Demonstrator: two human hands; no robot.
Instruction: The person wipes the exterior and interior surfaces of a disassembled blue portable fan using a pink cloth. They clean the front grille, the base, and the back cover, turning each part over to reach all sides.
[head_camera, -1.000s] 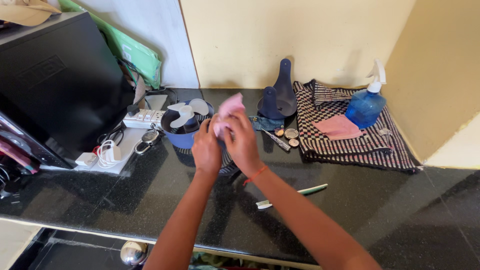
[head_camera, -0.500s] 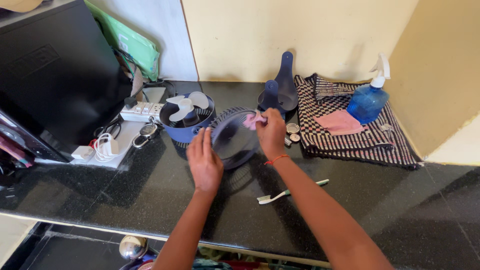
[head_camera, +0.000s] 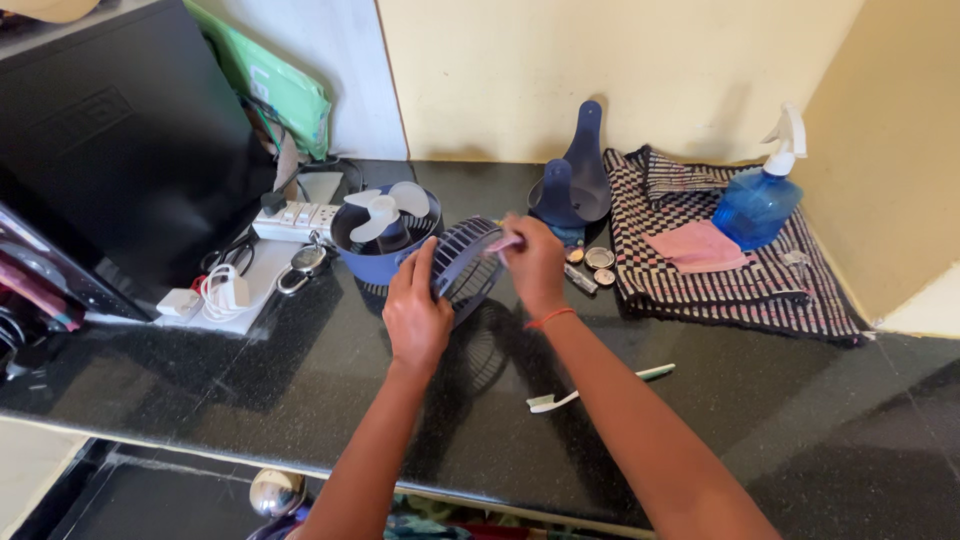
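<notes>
Centre frame: left hand grips tilted blue fan grille; right hand pinches pink cloth against it.

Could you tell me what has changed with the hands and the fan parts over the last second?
The left hand has taken hold of the round fan grille and tipped it up on edge. The right hand moved its pink cloth onto the grille. The fan body, spray bottle and toothbrush stayed put.
</notes>
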